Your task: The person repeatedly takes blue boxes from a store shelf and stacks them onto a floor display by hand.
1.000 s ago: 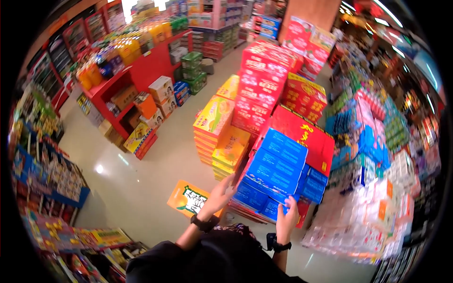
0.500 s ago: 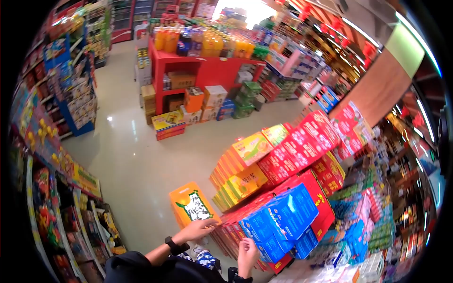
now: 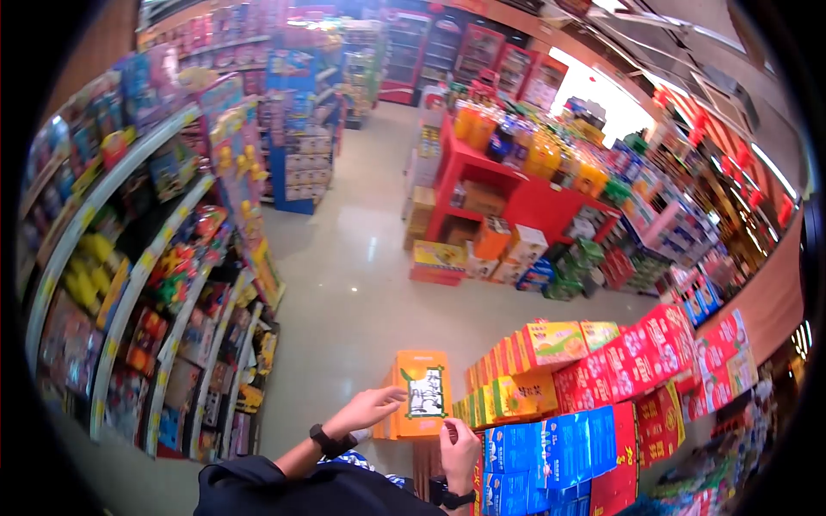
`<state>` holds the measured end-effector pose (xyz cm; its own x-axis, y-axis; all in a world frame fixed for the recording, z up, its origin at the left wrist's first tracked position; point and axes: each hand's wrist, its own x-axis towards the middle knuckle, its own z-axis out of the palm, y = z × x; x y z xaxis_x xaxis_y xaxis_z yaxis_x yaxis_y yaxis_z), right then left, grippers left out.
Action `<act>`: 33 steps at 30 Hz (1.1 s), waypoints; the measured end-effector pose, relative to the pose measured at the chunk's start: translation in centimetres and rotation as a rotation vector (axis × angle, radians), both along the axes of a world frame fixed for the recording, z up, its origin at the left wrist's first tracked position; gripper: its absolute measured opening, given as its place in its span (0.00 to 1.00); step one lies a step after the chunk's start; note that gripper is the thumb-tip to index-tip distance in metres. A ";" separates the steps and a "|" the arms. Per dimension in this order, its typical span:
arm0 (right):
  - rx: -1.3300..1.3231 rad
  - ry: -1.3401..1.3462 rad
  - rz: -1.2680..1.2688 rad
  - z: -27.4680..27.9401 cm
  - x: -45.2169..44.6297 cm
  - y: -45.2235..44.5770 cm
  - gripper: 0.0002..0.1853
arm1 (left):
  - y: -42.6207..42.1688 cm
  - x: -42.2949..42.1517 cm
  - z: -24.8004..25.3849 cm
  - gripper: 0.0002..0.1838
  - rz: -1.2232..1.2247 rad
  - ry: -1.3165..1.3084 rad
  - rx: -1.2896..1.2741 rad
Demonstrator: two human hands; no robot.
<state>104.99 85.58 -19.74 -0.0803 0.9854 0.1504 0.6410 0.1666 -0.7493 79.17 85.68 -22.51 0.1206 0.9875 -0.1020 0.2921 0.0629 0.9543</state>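
Note:
My left hand reaches over the left edge of an orange carton, fingers stretched out and holding nothing; whether it touches the carton I cannot tell. The carton has a white label with black writing and a green border on top. My right hand is at the carton's near right corner, fingers curled in, with no object showing in it. Right beside that hand are stacked blue boxes, on and next to red boxes. Yellow and orange boxes stand in rows just beyond.
Shelves of toys run along the left. Shiny floor stretches ahead between them and a red display stand topped with drink bottles. Cartons lie at its foot. Red patterned boxes form a wall on the right.
The view has turned left, bringing more of the toy shelves into sight and shifting the stand and boxes rightward. My right hand now appears closer to the orange carton.

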 end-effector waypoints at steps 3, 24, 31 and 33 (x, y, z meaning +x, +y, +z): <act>-0.096 0.070 0.108 -0.2 1.6 -1.1 0.09 | -4.5 1.7 -1.5 0.22 0.100 -0.036 0.009; -0.064 0.012 0.944 -4.3 -2.5 -17.4 0.09 | -35.5 8.9 -3.2 0.29 0.317 0.109 0.007; -0.123 0.009 1.223 -1.7 -12.9 -30.7 0.09 | -55.1 5.4 -1.7 0.30 0.802 0.135 -0.085; -0.035 -0.036 1.327 -2.3 -15.7 -35.6 0.08 | -61.6 5.1 -2.0 0.30 0.942 0.134 -0.113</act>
<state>89.24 49.98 -22.09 -0.9815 0.1601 0.1047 0.0272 0.6585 -0.7521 84.26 24.12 -24.51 -0.7375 0.6567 -0.1576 0.1812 0.4172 0.8905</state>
